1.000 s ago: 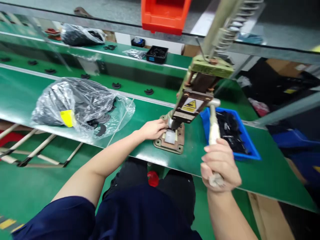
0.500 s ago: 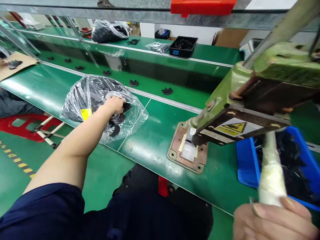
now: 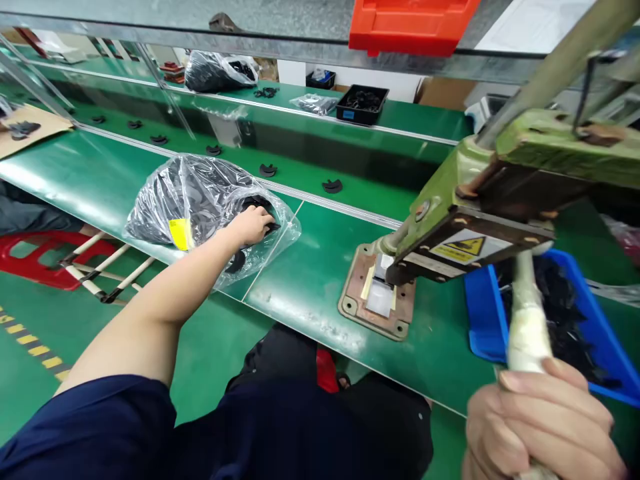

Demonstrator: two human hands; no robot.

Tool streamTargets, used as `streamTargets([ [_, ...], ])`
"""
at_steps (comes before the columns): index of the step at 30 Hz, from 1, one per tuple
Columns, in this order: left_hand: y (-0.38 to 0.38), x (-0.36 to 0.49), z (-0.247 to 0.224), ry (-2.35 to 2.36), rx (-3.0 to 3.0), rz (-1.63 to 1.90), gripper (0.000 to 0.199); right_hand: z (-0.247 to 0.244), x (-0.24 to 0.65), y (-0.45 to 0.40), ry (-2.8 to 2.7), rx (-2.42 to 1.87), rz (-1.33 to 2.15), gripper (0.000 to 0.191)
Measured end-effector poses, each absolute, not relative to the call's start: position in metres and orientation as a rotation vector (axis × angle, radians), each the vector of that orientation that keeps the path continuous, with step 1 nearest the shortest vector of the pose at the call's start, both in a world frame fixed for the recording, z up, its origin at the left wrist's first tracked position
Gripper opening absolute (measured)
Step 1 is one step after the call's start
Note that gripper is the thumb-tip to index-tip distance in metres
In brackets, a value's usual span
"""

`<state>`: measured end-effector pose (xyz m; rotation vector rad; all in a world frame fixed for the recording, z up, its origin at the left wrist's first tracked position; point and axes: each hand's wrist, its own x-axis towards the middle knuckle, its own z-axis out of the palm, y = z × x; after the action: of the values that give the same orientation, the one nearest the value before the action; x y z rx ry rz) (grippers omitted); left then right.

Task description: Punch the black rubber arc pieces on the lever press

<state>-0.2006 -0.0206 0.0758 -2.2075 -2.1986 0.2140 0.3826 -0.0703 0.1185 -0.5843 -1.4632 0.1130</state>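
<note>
Dial centred on the press base plate (image 3: 357, 307), 12 toward the far side. Left hand (image 3: 256, 225) at 10 o'clock, in the open mouth of a clear plastic bag (image 3: 173, 193); fingers bent down among black curved pieces (image 3: 235, 262) — cannot tell whether one is gripped. Bag lies on the green bench (image 3: 310, 267), full of such pieces, yellow label (image 3: 181, 234) on its near side. Right hand (image 3: 543, 420) at 4 o'clock, closed round the white-wrapped lever handle (image 3: 527, 327) of the green hand press (image 3: 445, 193). Pale block (image 3: 380, 299) on the base plate. Blue bin (image 3: 487, 333) at 3 o'clock, partly behind the handle, black parts (image 3: 560, 300) inside. On the belt (image 3: 300, 181), 11 o'clock — one black crescent piece (image 3: 332, 187), others lined up toward 10.
</note>
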Motion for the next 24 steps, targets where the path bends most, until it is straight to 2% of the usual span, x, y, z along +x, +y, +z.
streamTargets([
  [3, -0.048, -0.175, 0.072, -2.163, -2.239, 0.06, 0.044, 0.134, 0.368, -0.062, -1.674, -0.411, -0.034, 0.038],
  [8, -0.073, -0.158, 0.081, -2.247, -2.152, -0.204, 0.035, 0.149, 0.348, -0.07, -1.615, -0.421, 0.039, 0.033],
  [10, -0.073, -0.158, 0.085, -2.377, -2.021, -0.514, 0.026, 0.152, 0.344, -0.074, -1.616, -0.422, 0.06, 0.029],
  [13, -0.068, -0.156, 0.09, -2.639, -1.692, -1.299, 0.019, 0.154, 0.342, -0.077, -1.632, -0.414, 0.069, 0.024],
  [15, -0.066, -0.148, 0.091, -2.696, -1.466, -1.871, 0.025, 0.156, 0.341, -0.078, -1.639, -0.406, 0.062, 0.023],
  [17, -0.067, -0.135, 0.09, -2.64, -1.347, -2.272, 0.036, 0.157, 0.341, -0.079, -1.646, -0.416, 0.069, 0.022],
  [20, -0.074, -0.111, 0.089, -2.585, -1.355, -2.524, 0.051, 0.157, 0.341, -0.081, -1.647, -0.432, 0.081, 0.022],
  [24, -0.08, -0.08, 0.08, -2.627, -1.514, -2.588, 0.048, 0.156, 0.34, -0.083, -1.642, -0.449, 0.074, 0.022],
])
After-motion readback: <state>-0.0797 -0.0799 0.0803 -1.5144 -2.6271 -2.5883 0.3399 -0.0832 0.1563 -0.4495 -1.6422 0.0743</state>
